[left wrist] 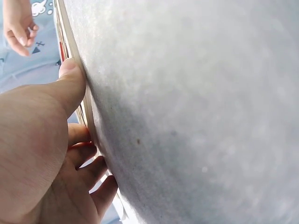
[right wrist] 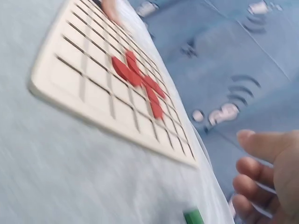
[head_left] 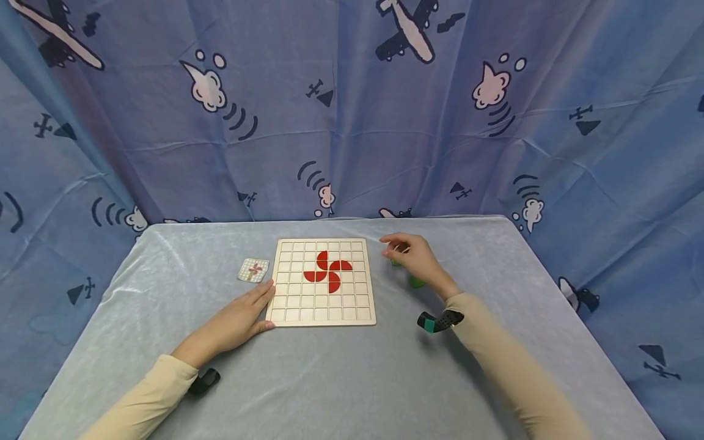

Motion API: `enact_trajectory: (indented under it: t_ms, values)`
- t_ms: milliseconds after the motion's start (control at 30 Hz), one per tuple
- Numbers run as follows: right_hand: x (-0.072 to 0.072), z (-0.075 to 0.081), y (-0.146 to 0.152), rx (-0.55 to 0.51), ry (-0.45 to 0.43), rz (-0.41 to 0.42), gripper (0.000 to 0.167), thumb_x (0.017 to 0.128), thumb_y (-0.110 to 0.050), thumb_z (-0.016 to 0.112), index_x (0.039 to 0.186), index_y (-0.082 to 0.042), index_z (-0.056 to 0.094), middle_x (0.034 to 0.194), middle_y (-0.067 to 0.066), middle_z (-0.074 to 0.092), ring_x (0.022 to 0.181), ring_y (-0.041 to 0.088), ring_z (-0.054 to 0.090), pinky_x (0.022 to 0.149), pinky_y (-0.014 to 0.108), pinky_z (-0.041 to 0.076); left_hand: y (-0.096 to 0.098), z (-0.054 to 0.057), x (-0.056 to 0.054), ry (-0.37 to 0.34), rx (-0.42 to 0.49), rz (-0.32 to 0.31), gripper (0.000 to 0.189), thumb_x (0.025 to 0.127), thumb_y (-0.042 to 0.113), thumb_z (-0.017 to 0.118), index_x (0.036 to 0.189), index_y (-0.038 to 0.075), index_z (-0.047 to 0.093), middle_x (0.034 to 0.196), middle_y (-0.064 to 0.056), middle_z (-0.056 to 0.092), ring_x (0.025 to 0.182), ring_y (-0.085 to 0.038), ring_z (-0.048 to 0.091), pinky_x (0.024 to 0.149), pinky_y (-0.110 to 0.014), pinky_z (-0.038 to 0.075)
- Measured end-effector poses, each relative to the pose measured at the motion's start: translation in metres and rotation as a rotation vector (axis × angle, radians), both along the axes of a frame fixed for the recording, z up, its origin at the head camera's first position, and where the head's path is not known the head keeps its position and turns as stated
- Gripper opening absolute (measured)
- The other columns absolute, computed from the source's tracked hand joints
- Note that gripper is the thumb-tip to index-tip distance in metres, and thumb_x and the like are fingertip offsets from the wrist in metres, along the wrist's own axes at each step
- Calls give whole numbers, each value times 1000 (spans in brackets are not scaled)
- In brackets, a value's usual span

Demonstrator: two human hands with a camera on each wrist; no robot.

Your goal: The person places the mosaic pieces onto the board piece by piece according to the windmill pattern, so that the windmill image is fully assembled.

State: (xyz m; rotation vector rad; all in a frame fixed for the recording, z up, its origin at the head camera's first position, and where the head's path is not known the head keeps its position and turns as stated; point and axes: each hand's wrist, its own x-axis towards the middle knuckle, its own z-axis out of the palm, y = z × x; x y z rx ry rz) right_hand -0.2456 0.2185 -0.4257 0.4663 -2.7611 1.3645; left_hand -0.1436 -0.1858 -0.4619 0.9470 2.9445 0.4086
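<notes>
A square wooden grid board (head_left: 291, 305) lies on the table with red quarter-round pieces (head_left: 320, 276) set in a pinwheel near its middle. My left hand (head_left: 236, 321) rests along the board's left edge, thumb and fingertips touching the rim (left wrist: 74, 51). To the right of the board, my right hand (head_left: 415, 256) hovers with loosely bent fingers, and nothing shows between them in the right wrist view. Beneath that hand are green pieces (head_left: 416, 282), partly hidden by it; one green piece (right wrist: 193, 216) appears at the bottom of the right wrist view.
A small card (head_left: 253, 270) printed with a grid and a coloured figure lies left of the board, just beyond the left fingertips. Grey cloth (head_left: 341, 379) covers the table. A blue patterned curtain (head_left: 286, 110) hangs behind and at both sides.
</notes>
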Motion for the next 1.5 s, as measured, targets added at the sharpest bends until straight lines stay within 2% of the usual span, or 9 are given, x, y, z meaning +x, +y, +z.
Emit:
enact_trajectory:
  t_ms: [167, 300, 500, 700, 967, 1133, 1500]
  values:
    - [-10, -1, 29, -32, -56, 6, 38, 94, -24, 69, 129, -9, 65, 110, 16, 68, 95, 27, 60, 80, 34, 51, 0, -1, -1, 6, 2, -6, 76, 94, 35, 66, 149, -8, 36, 158, -24, 33, 144, -41, 38, 114, -53, 40]
    - [-19, -14, 49, -31, -61, 4, 43, 93, -31, 70, 131, -12, 65, 113, 12, 67, 98, 23, 59, 84, 34, 49, 0, -1, 0, 11, 6, -7, 76, 94, 35, 66, 149, -7, 36, 158, -24, 34, 144, -40, 39, 113, -53, 41]
    - [-27, -21, 64, -30, -144, -7, 46, 92, -36, 70, 134, -17, 64, 123, 10, 67, 105, 24, 57, 88, 37, 48, 0, 0, 1, 23, 20, -7, 74, 94, 32, 67, 148, -8, 37, 157, -25, 36, 143, -42, 40, 112, -54, 41]
    - [-31, -25, 73, -40, -228, 19, 49, 92, -38, 70, 135, -17, 63, 139, 7, 61, 114, 25, 57, 99, 43, 47, 1, 1, 0, 20, 21, -11, 73, 94, 32, 66, 148, -8, 38, 156, -25, 36, 143, -42, 40, 113, -54, 41]
    - [-38, -30, 81, -2, -284, 63, 45, 90, -34, 72, 132, -18, 65, 140, 9, 60, 125, 30, 57, 109, 50, 45, 1, -2, 0, 27, 20, -14, 75, 93, 33, 67, 148, -8, 38, 156, -25, 36, 142, -42, 41, 112, -55, 41]
    - [-40, -33, 85, 22, -311, 101, 43, 90, -28, 73, 132, -17, 65, 142, 12, 59, 132, 33, 52, 113, 51, 42, 1, -4, -1, 2, 14, -10, 76, 94, 35, 66, 150, -7, 35, 158, -24, 34, 144, -41, 38, 114, -54, 40]
    - [-43, -39, 83, 71, -291, 141, 40, 87, -24, 77, 125, -16, 70, 137, 11, 59, 133, 33, 50, 113, 52, 40, 1, -3, 0, -23, 21, 2, 77, 94, 35, 65, 151, -7, 33, 159, -23, 32, 146, -41, 36, 115, -54, 39]
